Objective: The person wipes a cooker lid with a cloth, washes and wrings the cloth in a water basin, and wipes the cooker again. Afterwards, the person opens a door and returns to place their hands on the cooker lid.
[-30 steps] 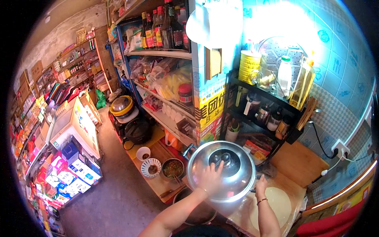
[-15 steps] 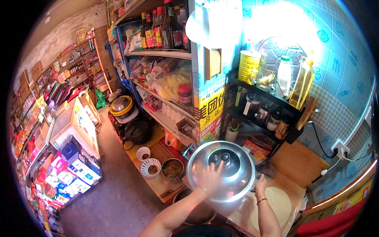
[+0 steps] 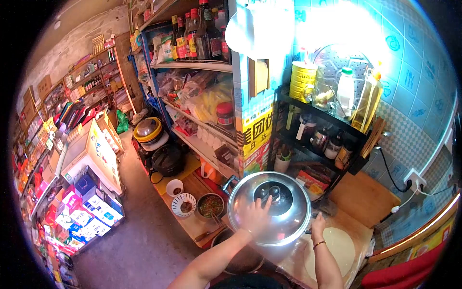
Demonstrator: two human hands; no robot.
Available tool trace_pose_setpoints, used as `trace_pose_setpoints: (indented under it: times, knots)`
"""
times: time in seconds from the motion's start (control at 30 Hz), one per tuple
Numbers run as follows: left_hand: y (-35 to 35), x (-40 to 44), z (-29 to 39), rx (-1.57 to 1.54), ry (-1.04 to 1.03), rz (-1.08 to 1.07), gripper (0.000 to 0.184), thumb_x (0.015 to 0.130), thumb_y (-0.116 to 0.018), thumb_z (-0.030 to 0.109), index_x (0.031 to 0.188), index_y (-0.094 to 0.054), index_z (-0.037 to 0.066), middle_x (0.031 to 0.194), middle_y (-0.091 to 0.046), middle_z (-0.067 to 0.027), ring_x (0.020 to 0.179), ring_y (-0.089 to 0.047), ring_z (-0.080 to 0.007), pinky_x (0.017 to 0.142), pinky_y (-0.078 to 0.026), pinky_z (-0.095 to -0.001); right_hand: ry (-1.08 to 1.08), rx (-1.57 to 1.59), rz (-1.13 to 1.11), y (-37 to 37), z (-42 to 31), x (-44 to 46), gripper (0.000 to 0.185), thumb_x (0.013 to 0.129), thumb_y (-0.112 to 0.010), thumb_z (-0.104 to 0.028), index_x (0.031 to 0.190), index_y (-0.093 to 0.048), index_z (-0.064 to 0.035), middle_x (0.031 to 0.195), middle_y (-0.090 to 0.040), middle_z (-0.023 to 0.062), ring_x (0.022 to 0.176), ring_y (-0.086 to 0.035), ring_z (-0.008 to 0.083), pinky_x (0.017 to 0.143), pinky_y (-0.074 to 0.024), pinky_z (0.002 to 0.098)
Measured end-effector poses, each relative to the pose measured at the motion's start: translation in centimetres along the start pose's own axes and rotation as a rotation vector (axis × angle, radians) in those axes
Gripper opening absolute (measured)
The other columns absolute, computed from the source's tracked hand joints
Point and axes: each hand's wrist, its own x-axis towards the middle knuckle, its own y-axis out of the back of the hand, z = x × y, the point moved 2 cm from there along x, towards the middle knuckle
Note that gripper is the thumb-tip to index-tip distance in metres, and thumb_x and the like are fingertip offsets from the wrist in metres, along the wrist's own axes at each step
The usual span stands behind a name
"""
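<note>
A large domed metal lid [image 3: 293, 212] with a dark centre and black knob [image 3: 274, 191] covers a pan in front of me. My left hand [image 3: 256, 216] lies over the near left of the lid, its fingers reaching to the knob and holding it. At the lid's right edge, my right hand [image 3: 318, 228] is closed round a dark pan handle [image 3: 308, 232], mostly hidden by the fist. Under my right forearm lies a round, flat sheet of pale dough [image 3: 339, 250] on a board. The pan beneath the lid is hidden.
Left of the lid stand a bowl of chopped greens [image 3: 210, 205], a striped bowl [image 3: 183, 205] and a small white bowl [image 3: 174, 187]. A knife [image 3: 208, 236] lies near the counter edge. A dark pot [image 3: 240, 260] sits below my left forearm. A black rack [image 3: 327, 115] holds bottles.
</note>
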Motion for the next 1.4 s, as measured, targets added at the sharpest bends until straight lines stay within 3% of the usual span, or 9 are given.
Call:
trace_pose_setpoints:
  times: [0.43, 0.67, 0.73, 0.87, 0.93, 1.07, 1.27, 1.4]
  knots:
    - [0.1, 0.0, 0.0, -0.006, 0.009, -0.012, 0.07, 0.075, -0.063, 0.033, 0.136, -0.035, 0.011, 0.106, -0.049, -0.0175, 0.091, -0.051, -0.0296, 0.073, -0.043, -0.0403, 0.002, 0.073, -0.016, 0.1, -0.2, -0.3, 0.05, 0.095, -0.037, -0.033, 0.072, -0.055, 0.007, 0.058, -0.055, 0.0139, 0.053, -0.052, 0.0233, 0.053, -0.0402, 0.0395]
    - [-0.1, 0.0, 0.0, -0.02, 0.01, -0.019, 0.07, 0.075, -0.063, 0.033, 0.135, -0.036, 0.011, 0.106, -0.049, -0.0178, 0.09, -0.051, -0.0295, 0.072, -0.043, -0.0406, 0.017, 0.058, 0.015, -0.2, 0.8, 0.3, 0.05, 0.095, -0.038, -0.032, 0.071, -0.056, 0.0088, 0.061, -0.057, 0.0189, 0.054, -0.053, 0.0271, 0.055, -0.0399, 0.0416]
    - [-0.3, 0.0, -0.1, -0.009, 0.004, 0.009, 0.07, 0.074, -0.063, 0.033, 0.135, -0.036, 0.012, 0.107, -0.049, -0.0179, 0.09, -0.051, -0.0295, 0.072, -0.043, -0.0406, 0.122, 0.048, 0.022, -0.5, 2.0, 1.1, 0.047, 0.095, -0.038, -0.036, 0.074, -0.054, 0.0019, 0.055, -0.049, 0.0071, 0.041, -0.047, 0.0172, 0.039, -0.037, 0.0334]
    - [-0.1, -0.1, 0.0, -0.018, 0.007, 0.009, 0.07, 0.074, -0.064, 0.033, 0.135, -0.037, 0.012, 0.107, -0.049, -0.018, 0.091, -0.051, -0.0296, 0.072, -0.043, -0.0406, 0.125, 0.019, 0.037, -0.6, 2.3, 1.4, 0.047, 0.095, -0.038, -0.037, 0.074, -0.054, 0.0021, 0.055, -0.049, 0.0071, 0.042, -0.047, 0.0171, 0.04, -0.0371, 0.0335]
    - [0.1, 0.0, 0.1, -0.028, 0.009, 0.004, 0.07, 0.074, -0.064, 0.033, 0.135, -0.037, 0.012, 0.108, -0.049, -0.0184, 0.091, -0.051, -0.0296, 0.073, -0.043, -0.0404, 0.004, 0.091, 0.003, 0.4, -1.8, -1.3, 0.05, 0.095, -0.038, -0.033, 0.068, -0.054, 0.0056, 0.055, -0.053, 0.0131, 0.049, -0.05, 0.022, 0.05, -0.0392, 0.0386]
    - [-0.1, 0.0, -0.1, -0.035, 0.004, 0.01, 0.069, 0.074, -0.064, 0.033, 0.135, -0.037, 0.011, 0.108, -0.049, -0.0187, 0.092, -0.051, -0.0297, 0.073, -0.043, -0.0403, -0.032, 0.093, -0.018, 0.2, -0.8, -0.7, 0.05, 0.095, -0.038, -0.034, 0.067, -0.053, 0.004, 0.053, -0.051, 0.0097, 0.047, -0.049, 0.0195, 0.048, -0.0389, 0.037]
    - [-0.4, 0.0, -0.1, -0.024, 0.016, -0.022, 0.07, 0.074, -0.064, 0.031, 0.135, -0.036, 0.011, 0.108, -0.049, -0.0189, 0.091, -0.051, -0.0302, 0.074, -0.043, -0.0406, -0.05, 0.084, 0.001, 0.2, -0.9, -0.8, 0.049, 0.095, -0.037, -0.033, 0.072, -0.056, 0.0058, 0.061, -0.056, 0.0142, 0.05, -0.051, 0.0219, 0.05, -0.04, 0.0385]
    - [-0.3, 0.0, -0.1, -0.034, 0.012, -0.02, 0.07, 0.075, -0.063, 0.032, 0.136, -0.036, 0.011, 0.108, -0.049, -0.0188, 0.091, -0.051, -0.0302, 0.074, -0.043, -0.0408, -0.024, 0.048, 0.006, -0.2, 0.6, 0.3, 0.049, 0.095, -0.038, -0.033, 0.076, -0.057, 0.008, 0.067, -0.059, 0.0187, 0.058, -0.055, 0.027, 0.058, -0.042, 0.0405]
